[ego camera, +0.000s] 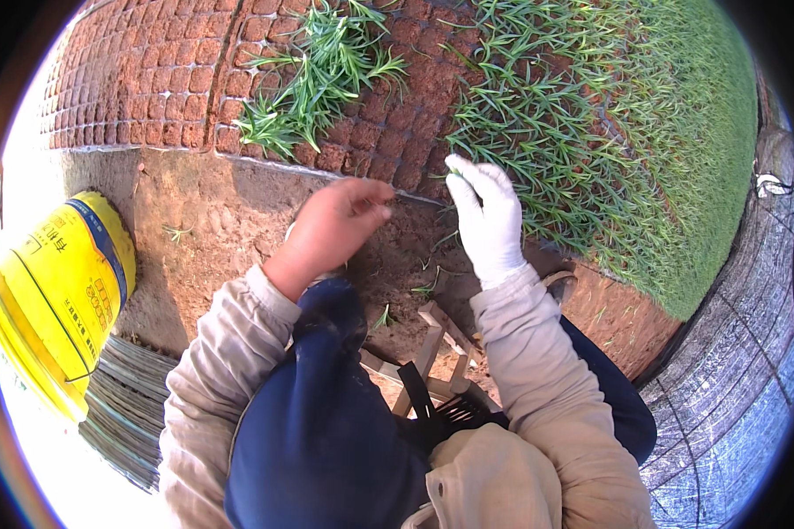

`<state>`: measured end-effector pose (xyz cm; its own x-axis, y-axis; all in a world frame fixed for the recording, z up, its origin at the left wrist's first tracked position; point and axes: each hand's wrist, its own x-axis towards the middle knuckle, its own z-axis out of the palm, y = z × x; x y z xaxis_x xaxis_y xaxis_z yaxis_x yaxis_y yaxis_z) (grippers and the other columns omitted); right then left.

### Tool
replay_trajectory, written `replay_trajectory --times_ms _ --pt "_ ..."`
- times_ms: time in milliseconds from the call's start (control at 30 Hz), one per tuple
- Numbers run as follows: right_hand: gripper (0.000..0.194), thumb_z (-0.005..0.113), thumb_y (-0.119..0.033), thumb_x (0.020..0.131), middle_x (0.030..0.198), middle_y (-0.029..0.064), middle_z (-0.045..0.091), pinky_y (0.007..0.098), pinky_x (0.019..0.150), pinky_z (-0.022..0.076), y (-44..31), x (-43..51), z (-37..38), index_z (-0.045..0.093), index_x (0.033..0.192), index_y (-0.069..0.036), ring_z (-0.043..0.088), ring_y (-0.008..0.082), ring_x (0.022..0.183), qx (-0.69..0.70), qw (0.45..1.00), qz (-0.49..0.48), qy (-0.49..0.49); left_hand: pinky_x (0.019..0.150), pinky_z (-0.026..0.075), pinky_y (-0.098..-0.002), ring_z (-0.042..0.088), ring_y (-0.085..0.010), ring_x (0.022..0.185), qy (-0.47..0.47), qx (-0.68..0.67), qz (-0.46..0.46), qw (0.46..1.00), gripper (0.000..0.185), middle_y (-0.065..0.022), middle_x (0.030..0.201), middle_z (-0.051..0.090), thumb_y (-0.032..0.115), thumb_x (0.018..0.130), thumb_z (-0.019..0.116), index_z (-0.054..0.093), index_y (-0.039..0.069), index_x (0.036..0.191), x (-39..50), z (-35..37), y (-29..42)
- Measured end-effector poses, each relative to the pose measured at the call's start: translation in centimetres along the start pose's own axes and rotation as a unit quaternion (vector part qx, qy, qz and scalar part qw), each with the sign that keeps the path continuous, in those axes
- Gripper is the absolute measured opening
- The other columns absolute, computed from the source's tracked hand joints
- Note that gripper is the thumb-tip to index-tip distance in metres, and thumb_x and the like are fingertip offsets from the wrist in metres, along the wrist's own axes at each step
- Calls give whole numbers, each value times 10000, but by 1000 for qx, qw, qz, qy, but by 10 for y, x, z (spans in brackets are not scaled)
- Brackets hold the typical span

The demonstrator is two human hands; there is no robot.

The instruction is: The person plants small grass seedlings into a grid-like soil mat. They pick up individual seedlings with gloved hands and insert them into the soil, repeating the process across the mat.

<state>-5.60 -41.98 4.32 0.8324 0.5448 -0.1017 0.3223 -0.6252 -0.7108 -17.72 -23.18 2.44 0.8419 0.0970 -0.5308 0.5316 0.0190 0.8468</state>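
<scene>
My left hand (336, 228) is bare and hovers at the front edge of a soil-filled cell tray (397, 142). Its thumb and curled fingers stand slightly apart, with nothing seen between them. My right hand (486, 218) wears a white glove. Thumb and forefinger pinch a small green bit of plant (457, 173), mostly hidden by the fingertips. Just right of that hand, rows of grassy green seedlings (523, 125) stand in the cells. A loose heap of pulled seedlings (317, 79) lies on the tray beyond my left hand.
A yellow bucket (59, 291) bearing writing lies tipped at the left. More soil-filled cells (139, 79) extend at the far left, and dense seedlings (688, 145) at the right. Below me are a wooden stool frame (430, 350), bare ground (185, 211) and stray seedlings (385, 317).
</scene>
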Motion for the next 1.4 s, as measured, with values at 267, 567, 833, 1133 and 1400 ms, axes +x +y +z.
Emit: replay_trajectory --times_ms 267,567,833,1133,1400 --pt "216 660 -27 830 880 98 645 377 695 508 12 31 2 600 1030 -86 646 282 790 -159 980 -32 -110 744 505 -272 601 -144 804 157 123 60 978 202 -55 923 669 40 850 717 704 47 1052 -2 -24 2" --pt "165 538 -111 905 897 112 673 468 675 537 7 57 28 531 1069 -123 680 333 815 -378 896 -44 -228 852 490 -385 605 -291 965 406 309 114 853 257 -95 1020 628 13 789 673 646 104 1028 -5 -84 -20" --pt "426 767 -168 803 1153 106 641 355 868 528 -50 34 -17 622 1199 -107 641 260 1022 -245 957 -107 -110 843 506 -388 639 -293 956 396 322 60 858 240 -92 1028 673 167 823 750 674 101 1041 2 -107 -55" --pt "400 743 -5 846 945 20 654 217 707 509 -73 12 55 601 1220 -23 610 77 789 396 886 183 -160 784 529 -253 640 -90 863 210 2 87 974 189 -29 973 715 1 878 703 699 25 1066 -33 -45 -1" --pt "159 678 22 892 910 55 679 212 556 474 -6 -16 8 643 1045 -7 591 69 645 317 892 321 -20 860 516 -249 635 -88 943 149 -144 -6 978 217 -29 1053 702 -3 925 662 664 0 1142 -34 -28 -16"
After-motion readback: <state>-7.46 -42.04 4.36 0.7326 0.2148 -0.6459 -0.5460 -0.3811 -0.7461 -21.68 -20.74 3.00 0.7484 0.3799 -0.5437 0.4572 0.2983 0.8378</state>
